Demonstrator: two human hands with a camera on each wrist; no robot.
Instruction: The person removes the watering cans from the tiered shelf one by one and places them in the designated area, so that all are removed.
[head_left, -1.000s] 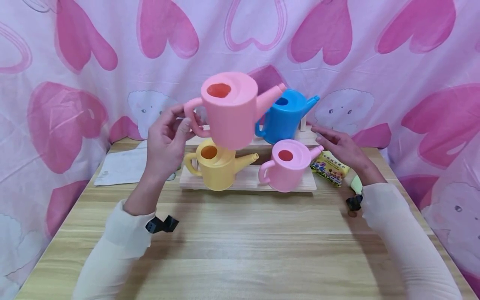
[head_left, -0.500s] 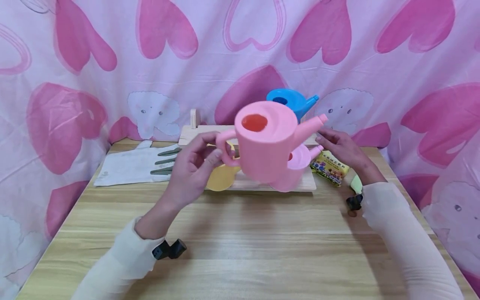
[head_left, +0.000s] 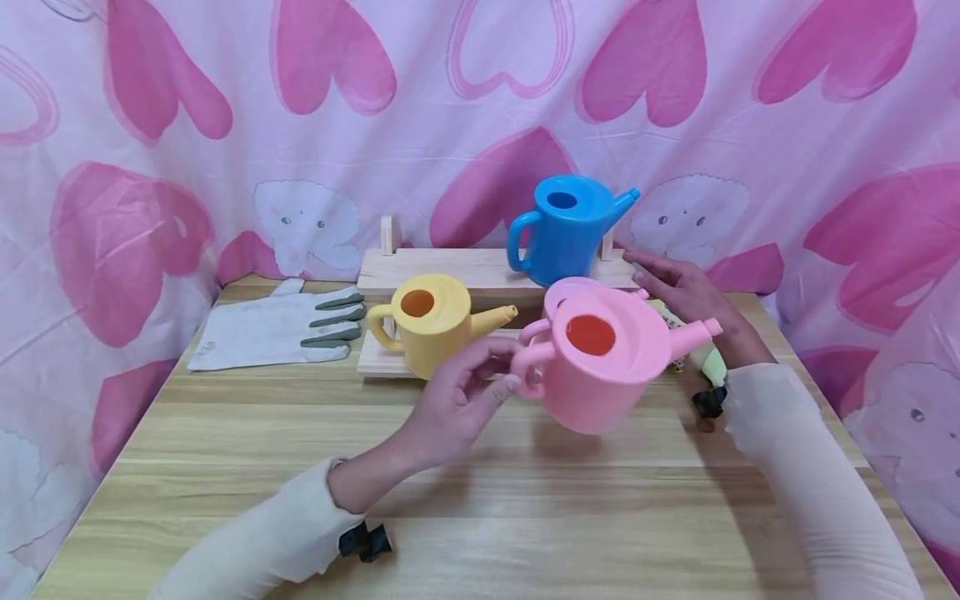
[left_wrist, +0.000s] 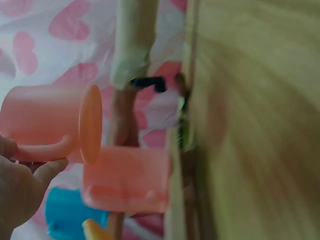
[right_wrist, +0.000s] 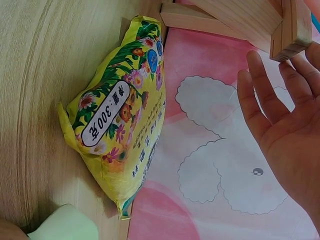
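Observation:
My left hand grips the handle of a pink watering can, held up in front of the wooden stand with its spout to the right. In the head view it covers most of a lighter pink watering can on the lower shelf. A yellow watering can sits left of that one; a blue watering can stands on the upper shelf. Toward the stand's right end reaches my right hand. In the right wrist view its fingers are extended, fingertips at the wooden end piece.
A two-tier wooden stand is at the back of the table. White gloves with dark green fingers lie to its left. Below my right hand lies a yellow floral packet, with a pale green object close by.
My left hand has carried the pink watering can rightward, down and nearer, uncovering the yellow and blue ones and overlapping the lighter pink one. The right hand stays at the stand's end.

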